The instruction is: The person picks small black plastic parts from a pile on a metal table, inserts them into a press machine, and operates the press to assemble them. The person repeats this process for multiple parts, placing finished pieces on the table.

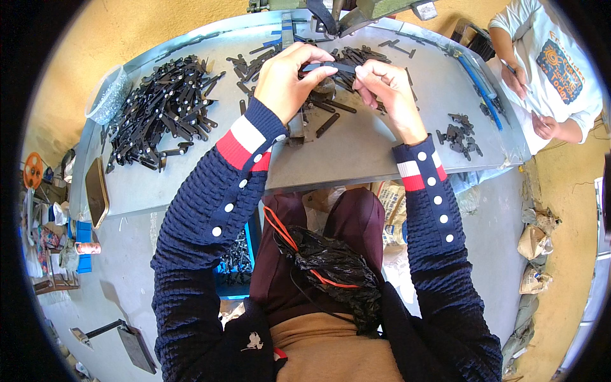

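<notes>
Between my two hands, above the middle of the metal-topped table (215, 167), is a dark flat metal strip (344, 68). My left hand (291, 79) pinches its left end between thumb and fingers. At the strip's other end, the thumb and fingertips of my right hand (387, 88) close on it. Just under the hands stands a small metal fixture (326, 89), partly hidden. Loose black strips (328, 125) lie around it. A large heap of black metal parts (160, 107) is to the left, beside a clear plastic tub (110, 95) of small shiny pieces.
Machine parts (339, 21) overhang the table's far edge. A phone-like flat object (97, 192) lies at the left edge. Small black brackets (460, 136) and a blue rod (482, 90) are at the right, near another person (549, 76). A blue crate (234, 297) of parts stands below.
</notes>
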### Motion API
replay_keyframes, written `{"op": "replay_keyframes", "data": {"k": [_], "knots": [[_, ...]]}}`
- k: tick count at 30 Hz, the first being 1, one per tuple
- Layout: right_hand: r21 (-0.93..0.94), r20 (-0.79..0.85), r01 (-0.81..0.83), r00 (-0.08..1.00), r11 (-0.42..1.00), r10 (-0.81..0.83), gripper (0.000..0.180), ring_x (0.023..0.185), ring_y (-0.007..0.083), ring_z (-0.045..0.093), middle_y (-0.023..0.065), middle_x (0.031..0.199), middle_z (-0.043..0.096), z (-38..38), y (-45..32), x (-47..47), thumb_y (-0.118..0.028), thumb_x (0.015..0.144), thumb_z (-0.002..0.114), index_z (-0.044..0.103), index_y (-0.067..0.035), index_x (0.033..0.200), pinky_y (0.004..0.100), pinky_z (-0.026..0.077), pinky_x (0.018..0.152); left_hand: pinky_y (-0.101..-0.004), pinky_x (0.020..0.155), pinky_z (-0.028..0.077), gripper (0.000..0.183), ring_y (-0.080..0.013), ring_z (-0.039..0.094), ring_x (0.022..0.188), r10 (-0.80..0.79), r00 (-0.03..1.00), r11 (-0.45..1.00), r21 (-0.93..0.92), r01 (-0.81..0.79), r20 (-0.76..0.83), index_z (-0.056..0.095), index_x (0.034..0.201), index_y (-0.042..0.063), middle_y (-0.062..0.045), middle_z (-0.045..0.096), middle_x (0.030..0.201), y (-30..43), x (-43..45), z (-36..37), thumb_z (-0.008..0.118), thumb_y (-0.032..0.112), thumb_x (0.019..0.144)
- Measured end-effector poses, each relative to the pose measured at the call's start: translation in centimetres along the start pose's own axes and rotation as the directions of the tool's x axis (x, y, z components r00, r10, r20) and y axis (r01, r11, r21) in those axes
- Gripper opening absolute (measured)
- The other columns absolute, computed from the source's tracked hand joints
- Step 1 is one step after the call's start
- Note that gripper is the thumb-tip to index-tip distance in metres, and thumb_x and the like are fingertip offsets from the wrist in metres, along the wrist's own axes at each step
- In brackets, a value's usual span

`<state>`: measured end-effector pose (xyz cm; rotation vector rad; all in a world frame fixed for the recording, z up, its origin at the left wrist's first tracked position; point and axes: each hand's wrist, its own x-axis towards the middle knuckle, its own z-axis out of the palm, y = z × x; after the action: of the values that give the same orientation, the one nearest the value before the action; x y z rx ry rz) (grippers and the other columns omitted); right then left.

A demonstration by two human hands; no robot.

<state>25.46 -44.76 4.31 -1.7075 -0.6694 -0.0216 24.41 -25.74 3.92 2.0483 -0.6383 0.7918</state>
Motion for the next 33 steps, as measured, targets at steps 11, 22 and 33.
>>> {"op": "replay_keyframes", "data": {"k": [11, 22, 33], "knots": [[0.004, 0.112, 0.012, 0.994, 1.000, -0.013, 0.028, 0.048, 0.0056, 0.044, -0.0004, 0.054, 0.048, -0.01, 0.21, -0.04, -0.021, 0.088, 0.049, 0.056, -0.002, 0.069, 0.0191, 0.032, 0.043, -0.0237, 0.068, 0.046, 0.017, -0.0139, 0.058, 0.071, 0.048, 0.998, 0.999, 0.008, -0.048, -0.035, 0.063, 0.091, 0.003, -0.006, 0.061, 0.080, 0.15, 0.01, -0.13, 0.066, 0.006, 0.074], [0.074, -0.022, 0.022, 1.000, 0.997, -0.021, 0.023, 0.047, 0.0042, 0.043, -0.0016, 0.054, 0.047, -0.12, 0.12, -0.05, -0.021, 0.087, 0.052, 0.055, -0.003, 0.074, 0.0175, 0.031, 0.042, -0.0275, 0.063, 0.046, 0.017, -0.0207, 0.058, 0.070, 0.138, 0.990, 0.990, -0.011, -0.138, -0.020, 0.062, 0.085, 0.005, -0.007, 0.060, 0.078, -0.10, 0.01, 0.13, 0.069, 0.011, 0.070], [0.164, -0.107, 0.055, 0.994, 0.985, -0.038, 0.021, 0.044, 0.0042, 0.040, -0.0014, 0.052, 0.048, -0.02, 0.35, 0.05, -0.021, 0.088, 0.051, 0.056, -0.003, 0.077, 0.0172, 0.029, 0.041, -0.0248, 0.063, 0.046, 0.020, -0.0166, 0.058, 0.070, 0.211, 0.977, 0.977, -0.011, -0.211, 0.018, 0.061, 0.088, 0.003, -0.007, 0.061, 0.079, 0.10, -0.15, 0.16, 0.070, 0.007, 0.070]]}}
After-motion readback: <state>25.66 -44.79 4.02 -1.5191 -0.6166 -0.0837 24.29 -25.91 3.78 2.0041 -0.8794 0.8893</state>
